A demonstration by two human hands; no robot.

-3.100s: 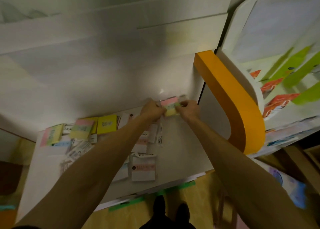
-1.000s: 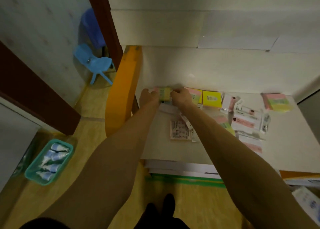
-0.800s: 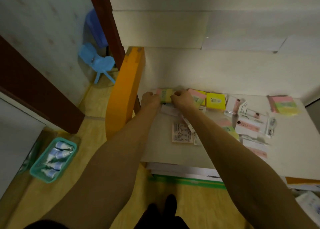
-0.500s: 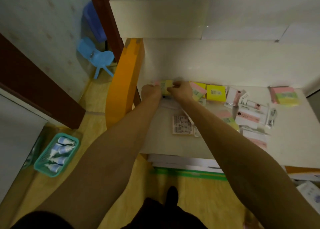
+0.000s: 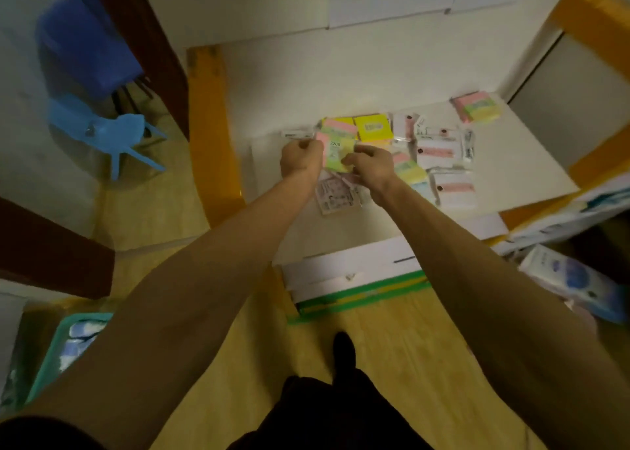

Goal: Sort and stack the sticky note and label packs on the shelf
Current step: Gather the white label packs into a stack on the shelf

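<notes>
Both hands pinch one sticky note pack between them, the left hand curled on its edge at nine o'clock, the right hand at three o'clock. The pack is pink, green and yellow, printed 2209. It sits above the white shelf, just in front of a yellow pack.

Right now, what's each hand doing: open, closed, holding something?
Left hand: closed, gripping the left edge of the sticky note pack.
Right hand: closed, gripping the same pack's right edge.
</notes>
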